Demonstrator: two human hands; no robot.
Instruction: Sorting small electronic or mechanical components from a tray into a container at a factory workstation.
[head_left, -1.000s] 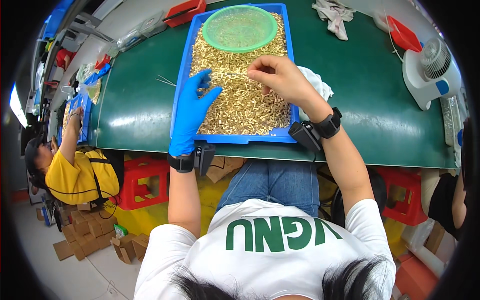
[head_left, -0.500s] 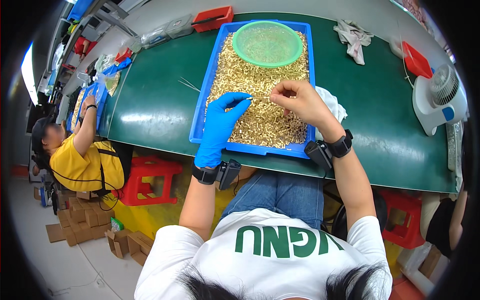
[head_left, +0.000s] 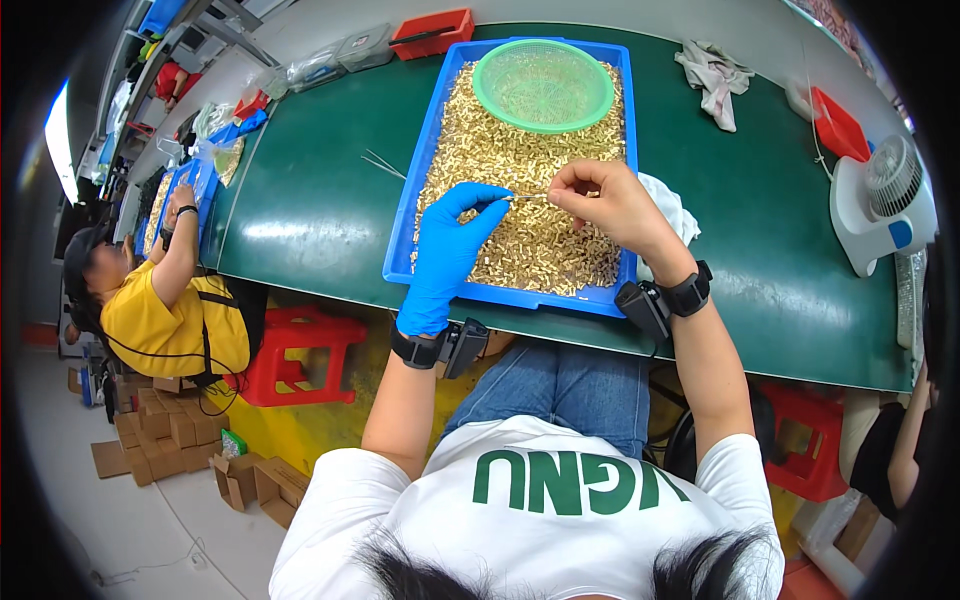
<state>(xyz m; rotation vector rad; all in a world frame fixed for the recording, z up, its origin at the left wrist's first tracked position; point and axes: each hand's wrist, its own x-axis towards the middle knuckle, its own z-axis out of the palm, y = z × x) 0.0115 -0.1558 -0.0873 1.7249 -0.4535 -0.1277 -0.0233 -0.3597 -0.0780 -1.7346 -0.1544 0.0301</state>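
Head view: one thin rod point(head_left: 531, 197), held roughly level above the blue tray point(head_left: 540, 299); its left end is pinched between thumb and forefinger of the blue-gloved left hand point(head_left: 450, 230), its right end in the fingertips of the bare right hand point(head_left: 607, 205). Brass-coloured pieces point(head_left: 550, 240), small, spread loose across the tray; by their number, much is judged to be left. Whether any piece is fitted on the rod cannot be made out. Green mesh basket point(head_left: 543, 128), set at the tray's far end; any finished portion inside cannot be confirmed. Slender sticks point(head_left: 383, 163), left of the tray, untouched. Lettering: large green characters point(head_left: 570, 482), printed on the white shirt point(head_left: 525, 545); no label is legible on tray or basket.
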